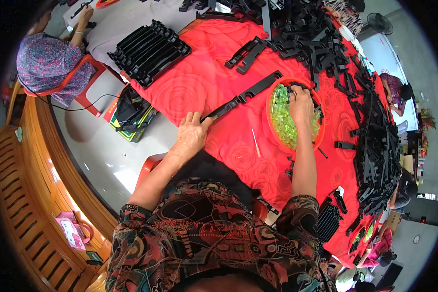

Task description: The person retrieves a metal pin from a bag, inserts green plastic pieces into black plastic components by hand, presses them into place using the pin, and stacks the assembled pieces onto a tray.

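A long black plastic part (258,87) with notches lies slanted across the red tablecloth. My left hand (191,134) grips its near-left end between thumb and fingers. To the right stands an orange-red basin (269,120) of translucent green pieces (283,121), with small black pieces along its far side. My right hand (301,103) dips into that basin, its fingers bent together over the black pieces. Whatever those fingertips hold is too small to make out. A thin pale stick (256,143) lies on the cloth between my hands.
Black parts in a neat stack (150,51) sit at the table's left edge. A large heap of loose black parts (301,41) spreads along the far and right side. Two parts (248,54) lie in front of it. Another person (56,63) sits at far left.
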Motion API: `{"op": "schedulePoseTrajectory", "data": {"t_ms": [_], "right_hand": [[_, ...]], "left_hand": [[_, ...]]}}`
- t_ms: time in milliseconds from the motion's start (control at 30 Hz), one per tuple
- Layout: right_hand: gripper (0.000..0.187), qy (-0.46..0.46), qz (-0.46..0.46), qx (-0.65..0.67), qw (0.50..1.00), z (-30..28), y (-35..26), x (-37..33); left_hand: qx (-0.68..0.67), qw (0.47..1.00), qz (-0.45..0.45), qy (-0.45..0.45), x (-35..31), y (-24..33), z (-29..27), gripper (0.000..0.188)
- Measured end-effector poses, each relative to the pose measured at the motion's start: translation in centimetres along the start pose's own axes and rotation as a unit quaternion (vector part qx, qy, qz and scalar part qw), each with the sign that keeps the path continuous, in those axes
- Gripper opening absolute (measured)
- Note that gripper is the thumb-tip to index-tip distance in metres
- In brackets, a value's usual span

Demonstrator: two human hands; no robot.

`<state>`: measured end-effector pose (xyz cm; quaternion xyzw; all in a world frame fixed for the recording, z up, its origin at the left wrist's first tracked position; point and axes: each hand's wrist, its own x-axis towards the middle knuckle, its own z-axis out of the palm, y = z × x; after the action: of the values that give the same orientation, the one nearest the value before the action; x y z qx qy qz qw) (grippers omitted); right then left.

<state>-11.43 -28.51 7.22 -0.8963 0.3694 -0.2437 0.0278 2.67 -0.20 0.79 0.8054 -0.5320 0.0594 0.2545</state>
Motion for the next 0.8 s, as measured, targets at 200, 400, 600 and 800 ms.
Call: {"op": "schedulePoseTrajectory", "data": {"t_ms": [200, 400, 600, 800], "right_hand": [[0.023, -0.068, 0.002, -0.071, 0.995, 0.7, -0.2, 0.1], [0.025, -0.077, 0.026, -0.066, 0.995, 0.9, -0.3, 0.7], [0.023, -0.111, 0.047, -0.145, 0.982, 1.5, -1.8, 1.7], [0.022, -0.111, 0.039, -0.141, 0.983, 1.7, -1.6, 1.5]], "left_hand": [[0.001, 1.0, -0.002, -0.003, -0.1, -0.1, 0.3, 0.031], [0.006, 1.0, 0.007, -0.005, 0.3, -0.1, 0.0, 0.028], [0.017, 0.999, 0.01, -0.028, -0.1, -0.8, 0.7, 0.026], [-0.001, 1.0, -0.012, -0.026, 0.0, 0.4, -1.1, 0.04]]}}
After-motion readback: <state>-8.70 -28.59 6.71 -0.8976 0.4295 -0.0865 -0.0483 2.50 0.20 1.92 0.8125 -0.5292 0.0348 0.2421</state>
